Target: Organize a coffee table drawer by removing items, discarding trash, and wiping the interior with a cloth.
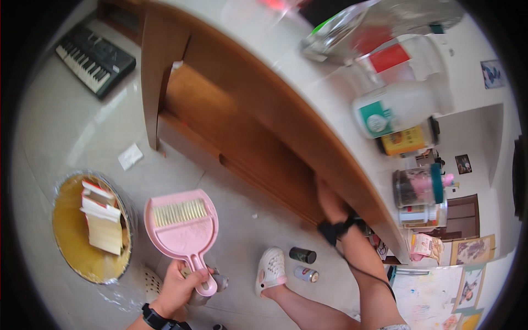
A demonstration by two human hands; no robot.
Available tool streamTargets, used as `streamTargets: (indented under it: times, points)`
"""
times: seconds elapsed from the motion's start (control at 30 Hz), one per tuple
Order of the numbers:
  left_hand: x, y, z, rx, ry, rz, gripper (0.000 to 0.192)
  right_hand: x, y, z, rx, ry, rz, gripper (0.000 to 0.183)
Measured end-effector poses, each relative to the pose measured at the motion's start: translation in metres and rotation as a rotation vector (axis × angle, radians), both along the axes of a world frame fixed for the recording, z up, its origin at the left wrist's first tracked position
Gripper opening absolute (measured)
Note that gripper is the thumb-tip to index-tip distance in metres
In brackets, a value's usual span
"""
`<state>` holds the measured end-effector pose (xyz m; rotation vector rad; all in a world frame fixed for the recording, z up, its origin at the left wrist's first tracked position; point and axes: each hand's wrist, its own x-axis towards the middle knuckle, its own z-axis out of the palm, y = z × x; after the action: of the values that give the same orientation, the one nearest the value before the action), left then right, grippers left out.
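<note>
My left hand (187, 280) grips the handle of a pink plastic dustpan (181, 241). A small brush (179, 212) with pale bristles lies in the pan. Greyish objects (220, 282) show behind that hand, too covered to identify. My right hand (330, 202) reaches into the open compartment of a brown wooden cabinet (247, 123). It is blurred, and its fingers are hidden by the cabinet's upper edge, so I cannot tell whether it holds anything. A black strap (338, 231) with a cord circles the right wrist.
Left of the dustpan stands a lined waste bin (66, 239) holding cardboard pieces (105, 233). A black can (303, 255) and a silver can (306, 274) lie beside my white clog (271, 268). Bottles and jars (416, 187) crowd the cabinet top. An electronic keyboard (97, 60) rests farther off.
</note>
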<state>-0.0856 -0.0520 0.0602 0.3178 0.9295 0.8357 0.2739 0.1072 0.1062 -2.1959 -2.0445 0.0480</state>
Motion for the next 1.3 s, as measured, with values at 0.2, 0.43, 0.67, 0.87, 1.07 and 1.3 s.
streamTargets:
  times: [0.2,0.43,0.67,0.87,1.07,1.3]
  points:
    - [-0.002,-0.012,-0.008,0.100,-0.045,-0.064,0.024,-0.080,-0.110,0.069,-0.437,0.537,0.353,0.018]
    - [-0.005,-0.025,-0.006,0.271,-0.059,-0.066,0.021,-0.144,-0.105,0.263,-0.105,0.401,0.593,0.016]
    - [-0.011,-0.028,-0.018,0.223,-0.122,-0.048,0.017,-0.166,0.055,0.411,0.490,0.719,0.490,0.028]
    - [-0.010,-0.024,-0.023,0.212,-0.130,-0.007,0.014,-0.158,0.181,0.441,0.171,0.645,0.364,0.038]
    - [-0.004,-0.009,-0.030,0.104,-0.188,-0.098,0.021,-0.163,0.135,0.423,0.473,0.470,0.395,0.041]
    - [-0.021,0.018,0.008,0.012,-0.129,0.004,0.033,-0.174,-0.093,0.254,-0.020,0.702,0.721,0.038]
